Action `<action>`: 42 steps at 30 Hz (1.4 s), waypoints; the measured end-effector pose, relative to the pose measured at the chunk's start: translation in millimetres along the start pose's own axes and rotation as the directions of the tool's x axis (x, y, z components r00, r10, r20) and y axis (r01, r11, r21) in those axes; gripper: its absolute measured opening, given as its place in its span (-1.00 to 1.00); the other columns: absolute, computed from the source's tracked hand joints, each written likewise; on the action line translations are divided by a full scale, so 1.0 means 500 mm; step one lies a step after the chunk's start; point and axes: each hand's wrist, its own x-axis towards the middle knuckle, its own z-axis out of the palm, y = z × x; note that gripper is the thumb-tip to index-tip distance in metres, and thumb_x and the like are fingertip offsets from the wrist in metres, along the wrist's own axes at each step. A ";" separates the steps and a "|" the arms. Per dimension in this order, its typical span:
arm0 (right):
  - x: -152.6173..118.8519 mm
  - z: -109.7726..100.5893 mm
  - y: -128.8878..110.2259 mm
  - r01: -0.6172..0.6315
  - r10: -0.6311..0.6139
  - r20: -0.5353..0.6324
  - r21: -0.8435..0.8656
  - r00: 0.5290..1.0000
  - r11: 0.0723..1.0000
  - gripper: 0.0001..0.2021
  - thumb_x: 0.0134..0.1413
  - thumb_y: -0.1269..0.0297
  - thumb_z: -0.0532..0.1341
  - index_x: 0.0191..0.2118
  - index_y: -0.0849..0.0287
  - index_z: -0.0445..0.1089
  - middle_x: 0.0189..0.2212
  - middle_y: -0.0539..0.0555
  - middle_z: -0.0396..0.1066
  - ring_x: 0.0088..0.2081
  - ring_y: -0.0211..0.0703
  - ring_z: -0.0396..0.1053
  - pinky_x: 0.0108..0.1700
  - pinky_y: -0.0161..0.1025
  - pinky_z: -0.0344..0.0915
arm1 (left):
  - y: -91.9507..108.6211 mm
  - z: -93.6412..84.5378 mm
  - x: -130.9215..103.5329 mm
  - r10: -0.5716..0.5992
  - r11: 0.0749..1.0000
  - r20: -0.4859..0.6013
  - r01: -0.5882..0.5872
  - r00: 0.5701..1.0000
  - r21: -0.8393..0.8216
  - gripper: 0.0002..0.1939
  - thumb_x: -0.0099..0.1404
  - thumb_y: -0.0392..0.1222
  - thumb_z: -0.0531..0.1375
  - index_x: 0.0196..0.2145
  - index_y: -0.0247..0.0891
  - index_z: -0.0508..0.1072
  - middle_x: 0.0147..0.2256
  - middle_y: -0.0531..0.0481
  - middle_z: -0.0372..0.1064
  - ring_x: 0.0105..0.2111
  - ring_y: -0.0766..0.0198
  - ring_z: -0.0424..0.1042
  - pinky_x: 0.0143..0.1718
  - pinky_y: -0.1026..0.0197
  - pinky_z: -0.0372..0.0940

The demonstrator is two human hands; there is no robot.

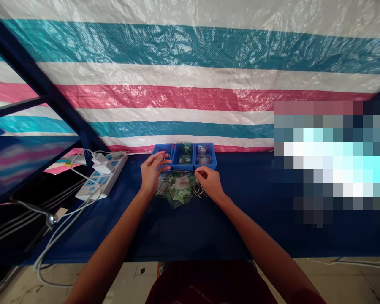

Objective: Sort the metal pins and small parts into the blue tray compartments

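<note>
My left hand (pixel 152 169) is open, its fingers spread at the front of the left blue bin (pixel 163 147). Curled fingers close my right hand (pixel 209 179) just in front of the right blue bin (pixel 210 165); whatever it may pinch is too small to make out. Between the two hands lies a pile of small green plastic packets (pixel 179 195) on the dark blue table. Several thin dark screw-like pieces (pixel 199 192) are scattered beside my right hand. Green packets sit in the middle blue bin (pixel 183 167), and clear bags of small parts (pixel 204 158) fill the right one.
A white power strip (pixel 93 185) with plugged-in adapters (pixel 103 164) and trailing white cables (pixel 55 234) lies on the left. Behind the bins hangs a striped plastic sheet (pixel 177 97). A dark metal frame (pixel 44 84) slants up at left. The far right is pixelated.
</note>
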 end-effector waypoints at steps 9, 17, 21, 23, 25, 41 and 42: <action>-0.013 0.018 0.015 0.359 -0.235 0.326 -0.400 0.916 0.844 -0.76 0.07 0.31 0.32 -0.09 0.13 0.51 -0.19 0.13 0.36 -0.13 -0.05 0.31 -0.10 -0.14 0.30 | 0.002 0.010 -0.033 0.098 0.828 0.461 -0.329 0.882 0.453 -0.66 0.18 0.07 0.27 -0.31 -0.30 0.57 -0.38 -0.07 0.51 -0.44 0.24 0.46 -0.54 0.32 0.32; -0.016 0.021 0.029 0.470 -0.290 0.401 -0.489 0.869 0.735 -0.74 0.10 0.39 0.29 -0.06 0.19 0.52 0.01 0.23 0.31 -0.06 0.06 0.23 -0.03 0.00 0.27 | -0.020 0.006 -0.028 0.148 0.839 0.426 -0.341 0.892 0.423 -0.67 0.24 0.06 0.23 -0.29 -0.29 0.55 -0.40 -0.05 0.50 -0.51 0.30 0.42 -0.56 0.33 0.30; -0.014 0.022 0.029 0.503 -0.349 0.379 -0.474 0.857 0.722 -0.80 0.20 0.41 0.19 -0.13 0.20 0.54 -0.08 0.21 0.38 -0.13 0.00 0.25 -0.08 -0.06 0.26 | -0.021 0.007 -0.029 0.162 0.842 0.426 -0.350 0.890 0.411 -0.67 0.24 0.06 0.23 -0.29 -0.29 0.55 -0.41 -0.05 0.50 -0.52 0.31 0.41 -0.55 0.32 0.30; -0.012 0.023 0.027 0.514 -0.379 0.357 -0.458 0.854 0.725 -0.79 0.25 0.41 0.13 -0.16 0.20 0.53 -0.13 0.20 0.41 -0.16 -0.03 0.27 -0.11 -0.08 0.25 | -0.021 0.007 -0.030 0.166 0.839 0.425 -0.354 0.890 0.413 -0.67 0.24 0.06 0.23 -0.29 -0.29 0.55 -0.42 -0.04 0.50 -0.52 0.31 0.41 -0.56 0.32 0.29; -0.010 0.023 0.026 0.509 -0.400 0.319 -0.445 0.859 0.737 -0.76 0.28 0.40 0.09 -0.18 0.21 0.53 -0.18 0.20 0.43 -0.19 -0.04 0.28 -0.13 -0.10 0.24 | -0.020 0.008 -0.032 0.168 0.828 0.428 -0.362 0.888 0.427 -0.67 0.25 0.06 0.22 -0.29 -0.29 0.55 -0.42 -0.04 0.50 -0.52 0.30 0.42 -0.55 0.31 0.29; -0.007 0.007 0.000 0.268 -0.290 -0.106 -0.182 0.951 0.946 -0.75 0.30 0.26 0.05 -0.27 0.14 0.47 -0.38 0.07 0.46 -0.34 -0.16 0.40 -0.24 -0.26 0.28 | -0.009 0.016 -0.038 0.171 0.658 0.554 -0.513 0.815 0.551 -0.60 0.32 0.11 0.11 -0.28 -0.27 0.56 -0.30 -0.09 0.53 -0.28 0.16 0.48 -0.36 0.25 0.36; -0.007 0.006 -0.002 0.263 -0.284 -0.114 -0.168 0.952 0.950 -0.75 0.29 0.26 0.06 -0.27 0.15 0.48 -0.39 0.07 0.47 -0.34 -0.16 0.40 -0.25 -0.26 0.29 | -0.012 0.015 -0.037 0.159 0.674 0.551 -0.497 0.820 0.547 -0.60 0.30 0.12 0.13 -0.28 -0.27 0.56 -0.30 -0.09 0.54 -0.29 0.16 0.48 -0.36 0.25 0.36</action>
